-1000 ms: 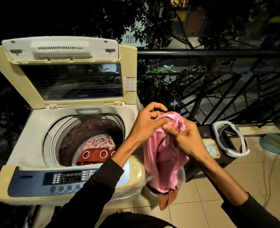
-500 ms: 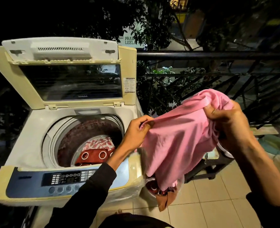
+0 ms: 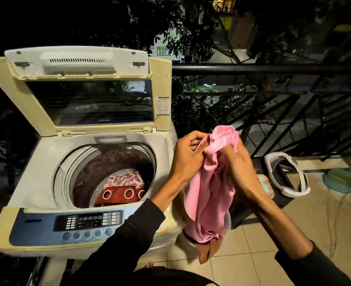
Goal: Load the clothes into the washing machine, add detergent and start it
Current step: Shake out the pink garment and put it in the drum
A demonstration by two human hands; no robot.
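Note:
A cream top-load washing machine (image 3: 36, 174) stands at the left with its lid (image 3: 88, 93) raised. In its drum lie a red cloth with white rings (image 3: 119, 195) and a red-and-white patterned cloth (image 3: 127, 179). To the right of the machine, my left hand (image 3: 188, 155) and my right hand (image 3: 235, 166) both grip the bunched top of a pink garment (image 3: 209, 195), which hangs down between my forearms. Its lower end reaches a clear laundry basket (image 3: 228, 220) on the floor, where a brown cloth (image 3: 206, 252) spills over the rim.
The control panel (image 3: 88, 221) with a row of round buttons runs along the machine's front edge. A black metal railing (image 3: 273, 68) closes the balcony behind. A white ring-shaped object (image 3: 288, 174) rests on a low dark stand at the right. The floor is beige tile (image 3: 263, 254).
Half a second ago my hands held the pink garment spread wide, right hand far right. Now the right hand has come back beside the left and the cloth is bunched again.

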